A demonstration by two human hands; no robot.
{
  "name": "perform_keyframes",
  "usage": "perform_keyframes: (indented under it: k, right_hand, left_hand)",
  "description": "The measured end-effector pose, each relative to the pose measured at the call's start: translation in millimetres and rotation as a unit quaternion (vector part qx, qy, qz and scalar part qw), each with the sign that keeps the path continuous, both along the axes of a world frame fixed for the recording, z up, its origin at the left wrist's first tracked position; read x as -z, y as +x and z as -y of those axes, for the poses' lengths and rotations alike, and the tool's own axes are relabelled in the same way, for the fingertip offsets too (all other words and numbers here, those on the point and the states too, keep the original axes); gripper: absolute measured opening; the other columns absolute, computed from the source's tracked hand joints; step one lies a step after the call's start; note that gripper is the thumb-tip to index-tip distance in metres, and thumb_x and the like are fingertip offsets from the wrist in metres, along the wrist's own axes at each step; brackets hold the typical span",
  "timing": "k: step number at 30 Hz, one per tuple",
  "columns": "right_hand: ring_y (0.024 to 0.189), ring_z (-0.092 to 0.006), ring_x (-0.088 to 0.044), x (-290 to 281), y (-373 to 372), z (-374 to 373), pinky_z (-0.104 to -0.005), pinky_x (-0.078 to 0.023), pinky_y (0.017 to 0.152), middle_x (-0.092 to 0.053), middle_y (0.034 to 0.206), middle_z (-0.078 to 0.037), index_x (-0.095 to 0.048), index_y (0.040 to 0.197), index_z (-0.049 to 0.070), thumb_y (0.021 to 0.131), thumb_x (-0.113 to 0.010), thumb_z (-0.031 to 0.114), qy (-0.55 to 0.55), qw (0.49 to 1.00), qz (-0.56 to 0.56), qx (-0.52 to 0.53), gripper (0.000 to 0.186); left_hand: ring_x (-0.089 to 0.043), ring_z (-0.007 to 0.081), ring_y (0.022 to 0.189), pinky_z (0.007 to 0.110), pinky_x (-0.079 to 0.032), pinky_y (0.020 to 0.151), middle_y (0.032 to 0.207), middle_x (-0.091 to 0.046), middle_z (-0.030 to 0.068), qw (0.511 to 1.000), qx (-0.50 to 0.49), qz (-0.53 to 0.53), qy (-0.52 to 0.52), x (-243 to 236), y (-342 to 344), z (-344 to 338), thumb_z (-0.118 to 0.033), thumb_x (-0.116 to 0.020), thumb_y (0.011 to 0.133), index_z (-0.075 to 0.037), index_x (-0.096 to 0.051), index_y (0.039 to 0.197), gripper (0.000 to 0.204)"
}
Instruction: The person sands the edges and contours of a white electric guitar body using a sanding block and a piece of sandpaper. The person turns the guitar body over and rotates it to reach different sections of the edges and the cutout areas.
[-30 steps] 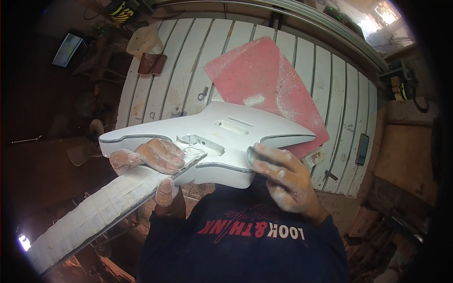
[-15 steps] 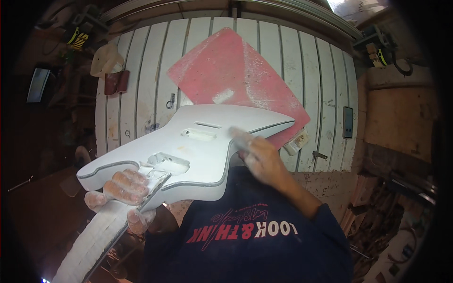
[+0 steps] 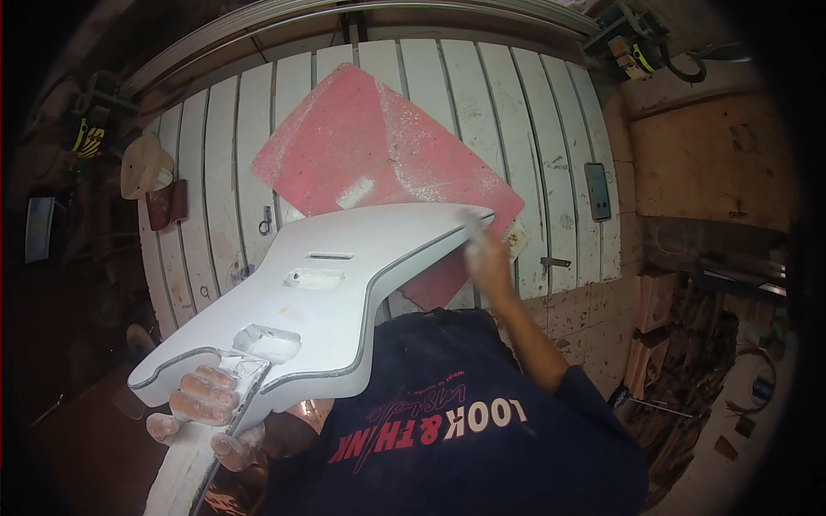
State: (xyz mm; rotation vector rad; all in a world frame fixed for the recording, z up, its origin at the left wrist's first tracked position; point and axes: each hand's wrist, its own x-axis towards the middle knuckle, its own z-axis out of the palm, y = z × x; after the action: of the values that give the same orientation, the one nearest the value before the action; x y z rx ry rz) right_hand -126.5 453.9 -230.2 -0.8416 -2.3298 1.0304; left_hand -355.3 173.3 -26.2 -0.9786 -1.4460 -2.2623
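A white-coated guitar body with dark edge lines, cavities and a pointed horn lies across the lower middle of my view, over the edge of a pink dusty board. My left hand, powdered white, is closed round the taped guitar neck where it meets the body. My right hand is at the tip of the pointed horn, blurred by motion, closed on a small greyish pad that is hard to make out now.
Under the board stands a white slatted table. On it are a phone, a small metal tool and a red-brown roll. A metal rail runs behind it; cluttered shelving and wood lie at right.
My right hand has moved from the body's lower edge out along the horn to its tip. The view has shifted, so table and board appear further left; my left hand keeps its grip.
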Motion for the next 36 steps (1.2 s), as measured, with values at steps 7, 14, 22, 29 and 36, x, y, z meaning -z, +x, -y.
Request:
perform_keyframes:
  k: [7,14,22,29,36]
  right_hand:
    - [0.126,-0.0360,-0.061,-55.4,-30.3,55.8,-0.0415,-0.049,0.102,-0.062,0.138,-0.023,-0.058,0.141,0.002,0.080,-0.049,-0.009,0.056,0.993,-0.068,-0.077,0.063]
    - [0.136,-0.0363,-0.054,27.9,18.7,-22.3,-0.0401,-0.038,0.117,-0.056,0.144,-0.025,-0.052,0.146,-0.002,0.083,-0.046,-0.009,-0.006,0.995,0.015,0.102,0.064]
    - [0.103,-0.0374,-0.067,15.5,-12.9,14.6,-0.0416,-0.054,0.090,-0.061,0.138,-0.024,-0.055,0.146,0.005,0.082,-0.053,-0.005,0.067,0.994,-0.087,0.012,0.065]
    - [0.108,-0.0348,-0.068,-0.6,-28.2,19.1,-0.0392,-0.054,0.092,-0.063,0.137,-0.022,-0.054,0.147,0.006,0.082,-0.053,-0.002,-0.001,0.995,-0.078,0.061,0.065]
    - [0.117,-0.0351,-0.066,43.1,-3.3,-37.9,-0.0394,-0.052,0.099,-0.061,0.139,-0.020,-0.056,0.143,0.001,0.082,-0.052,-0.002,0.025,0.992,-0.080,0.094,0.061]
  left_hand:
    - [-0.052,0.0179,0.069,0.033,-0.047,0.064,0.075,-0.051,0.0067,1.000,-0.013,0.009,0.001,2.7,-1.4,-5.5,-0.018,-0.064,0.086,-0.006,-0.041,0.121,0.044]
    - [-0.050,0.0169,0.069,0.032,-0.046,0.063,0.075,-0.048,0.0063,1.000,-0.023,0.019,0.003,1.8,-3.3,-19.7,-0.019,-0.061,0.086,-0.005,-0.042,0.121,0.042]
    - [-0.041,0.0150,0.070,0.030,-0.036,0.060,0.075,-0.038,0.0052,0.996,-0.071,0.010,-0.045,-8.1,1.2,-36.0,-0.018,-0.057,0.089,-0.005,-0.042,0.116,0.034]
    - [-0.047,0.0147,0.067,0.029,-0.047,0.054,0.077,-0.041,0.0033,0.989,-0.116,0.095,-0.022,-28.0,5.0,-79.0,-0.007,-0.065,0.089,-0.010,-0.046,0.116,0.034]
    - [-0.049,0.0145,0.062,0.031,-0.049,0.052,0.073,-0.046,0.0035,0.990,-0.108,0.093,-0.025,-27.2,-23.0,-77.4,-0.008,-0.069,0.089,-0.010,-0.048,0.119,0.036]
